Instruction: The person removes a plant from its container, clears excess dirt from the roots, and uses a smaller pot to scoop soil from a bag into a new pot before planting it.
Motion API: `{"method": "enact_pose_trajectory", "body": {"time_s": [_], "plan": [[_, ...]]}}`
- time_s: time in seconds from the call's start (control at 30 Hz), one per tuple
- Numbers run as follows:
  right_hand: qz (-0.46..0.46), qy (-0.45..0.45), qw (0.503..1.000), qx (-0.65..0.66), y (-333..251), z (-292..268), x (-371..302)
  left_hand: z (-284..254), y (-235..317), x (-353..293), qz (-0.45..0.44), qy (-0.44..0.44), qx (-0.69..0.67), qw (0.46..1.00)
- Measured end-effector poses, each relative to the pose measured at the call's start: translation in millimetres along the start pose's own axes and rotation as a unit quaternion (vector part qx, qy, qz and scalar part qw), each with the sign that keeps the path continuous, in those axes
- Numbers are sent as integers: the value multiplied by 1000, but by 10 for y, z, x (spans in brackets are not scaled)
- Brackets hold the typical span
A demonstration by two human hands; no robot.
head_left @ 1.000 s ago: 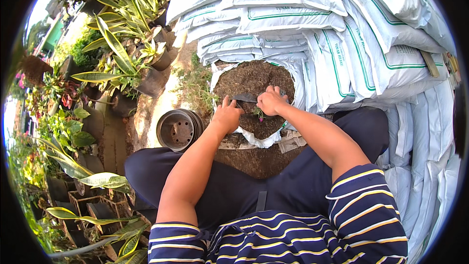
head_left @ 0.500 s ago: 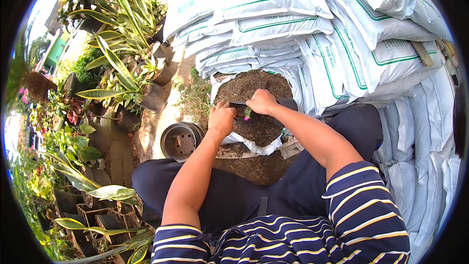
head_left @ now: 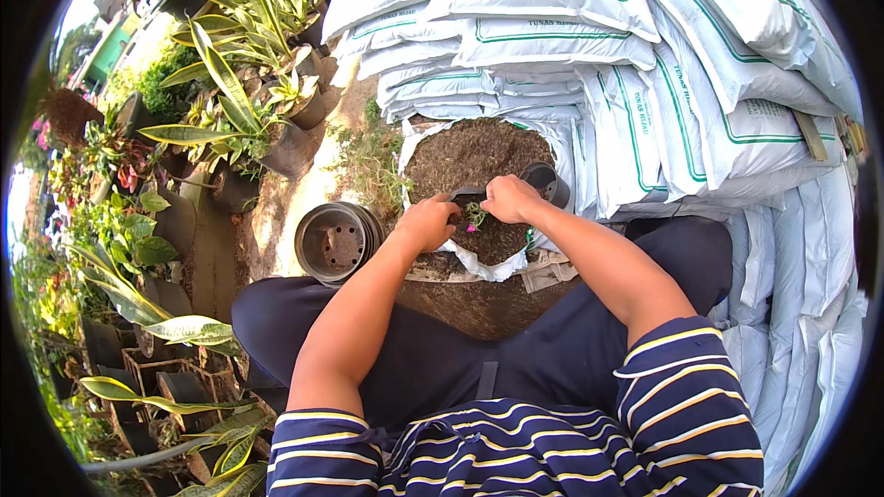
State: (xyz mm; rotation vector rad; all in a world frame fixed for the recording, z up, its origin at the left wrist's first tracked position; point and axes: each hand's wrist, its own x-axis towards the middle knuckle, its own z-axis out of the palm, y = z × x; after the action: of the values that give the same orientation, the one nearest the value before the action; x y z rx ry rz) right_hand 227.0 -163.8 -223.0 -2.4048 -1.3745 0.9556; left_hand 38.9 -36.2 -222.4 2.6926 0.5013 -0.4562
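Observation:
Over an open white sack [head_left: 497, 269] full of brown potting mix [head_left: 465, 156], my two hands work close together. My left hand [head_left: 429, 224] and my right hand [head_left: 512, 200] are closed on opposite sides of a dark plastic plant pot or bag [head_left: 468, 192], its body mostly hidden by my fingers. A small green plant with a pink flower [head_left: 472, 226] shows between the hands. Just beyond my right hand, a black pot [head_left: 547, 184] lies tipped on the potting mix.
Nested black pots [head_left: 337, 241] with drainage holes stand left of the sack. White filled bags [head_left: 552, 37] are piled high at the back and right. Potted snake plants [head_left: 221, 83] and other greenery line the left side. My crossed legs [head_left: 414, 340] sit close to the sack.
The dark pot or bag has tilted, and more of the plant shows between my hands. My left hand has shifted a little right and down; the view has moved slightly.

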Motion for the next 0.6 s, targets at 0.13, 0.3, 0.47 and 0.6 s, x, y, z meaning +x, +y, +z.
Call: {"method": "enact_pose_trajectory", "body": {"time_s": [0.13, 0.3, 0.47, 0.6], "plan": [[-144, 93, 983, -61, 1, -17, -125, 19, 25, 60, -5, 9, -1, 1000], [-240, 65, 957, -147, -1, 5, -265, -57, 87, 122, -34, -32, 2, 999], [-225, 42, 955, -188, 41, 90, -238, -96, 102, 130, -41, -47, 12, 998], [-205, 2, 960, -189, 15, 143, -147, -90, 93, 120, -37, -48, 12, 998]]}}
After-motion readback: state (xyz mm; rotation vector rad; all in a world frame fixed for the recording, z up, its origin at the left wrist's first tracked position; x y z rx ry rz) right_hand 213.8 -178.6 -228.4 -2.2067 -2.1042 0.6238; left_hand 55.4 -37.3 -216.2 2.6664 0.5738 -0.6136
